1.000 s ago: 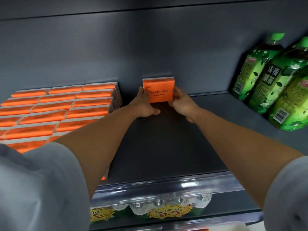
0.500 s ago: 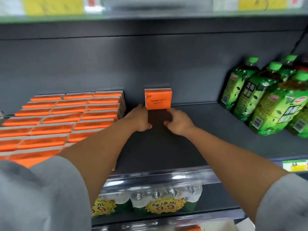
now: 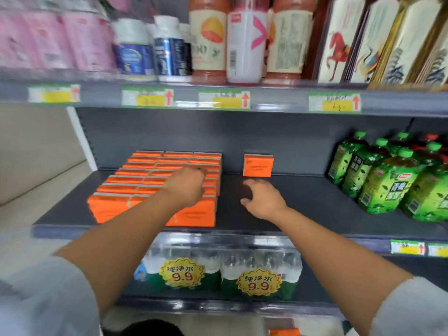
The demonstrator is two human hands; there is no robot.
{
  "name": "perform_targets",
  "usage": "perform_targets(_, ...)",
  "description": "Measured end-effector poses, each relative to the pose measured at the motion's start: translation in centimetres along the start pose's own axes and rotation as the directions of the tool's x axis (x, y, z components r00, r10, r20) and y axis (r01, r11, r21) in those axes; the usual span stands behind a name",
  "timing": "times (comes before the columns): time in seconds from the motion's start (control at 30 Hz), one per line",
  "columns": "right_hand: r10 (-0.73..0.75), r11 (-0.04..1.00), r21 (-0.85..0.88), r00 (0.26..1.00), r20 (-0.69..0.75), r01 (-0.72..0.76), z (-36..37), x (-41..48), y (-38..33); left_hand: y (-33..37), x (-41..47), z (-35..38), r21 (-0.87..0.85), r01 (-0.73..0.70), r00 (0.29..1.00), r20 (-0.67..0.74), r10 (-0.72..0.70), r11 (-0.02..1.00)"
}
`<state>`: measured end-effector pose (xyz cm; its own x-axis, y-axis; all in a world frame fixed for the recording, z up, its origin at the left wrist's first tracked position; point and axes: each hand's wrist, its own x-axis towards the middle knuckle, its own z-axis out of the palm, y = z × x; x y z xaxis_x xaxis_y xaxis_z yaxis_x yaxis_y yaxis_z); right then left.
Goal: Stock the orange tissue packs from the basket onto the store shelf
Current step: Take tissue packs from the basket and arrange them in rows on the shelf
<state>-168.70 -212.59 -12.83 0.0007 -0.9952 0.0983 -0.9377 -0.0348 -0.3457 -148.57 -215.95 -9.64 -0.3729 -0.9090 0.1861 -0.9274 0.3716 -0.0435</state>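
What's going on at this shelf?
A person is stocking orange tissue packs on a grey store shelf. One lone orange pack stands upright at the back, apart from the big block of orange packs on its left. Both hands are empty: the left hand hovers over the block, the right hand is in front of the lone pack. Green tea bottles stand at the right.

A bare stretch of dark shelf (image 3: 303, 202) lies open between the block of orange tissue packs (image 3: 155, 187) at left and green tea bottles (image 3: 385, 180) at right; a lone upright pack (image 3: 258, 165) stands at the back wall.
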Motion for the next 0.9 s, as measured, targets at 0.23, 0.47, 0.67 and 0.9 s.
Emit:
perform_targets(0.23, -0.190, 0.982, 0.031, 0.979, 0.081, 0.188, 3.3, -5.0, -11.2, -9.1, -11.4, -2.1, 0.042, 0.155, 0.988, 0.001, -0.155, 0.987)
perform_targets(0.47, -0.354, 0.932, -0.003, 0.915, 0.191, 0.362, 8.8, -7.9, -21.0, -16.9, -21.5, -0.6, 0.096, 0.344, 0.933, 0.074, -0.351, 0.934)
perform_targets(0.67, -0.435, 0.893, 0.008, 0.860, 0.268, 0.449, 13.7, -9.6, -26.5, -22.0, -29.0, 2.9, 0.134, 0.477, 0.858, 0.144, -0.493, 0.869)
perform_targets(0.9, -0.508, 0.841, 0.044, 0.760, 0.406, 0.539, 20.5, -11.9, -30.7, -25.3, -35.5, 9.4, 0.129, 0.578, 0.757, 0.284, -0.589, 0.806)
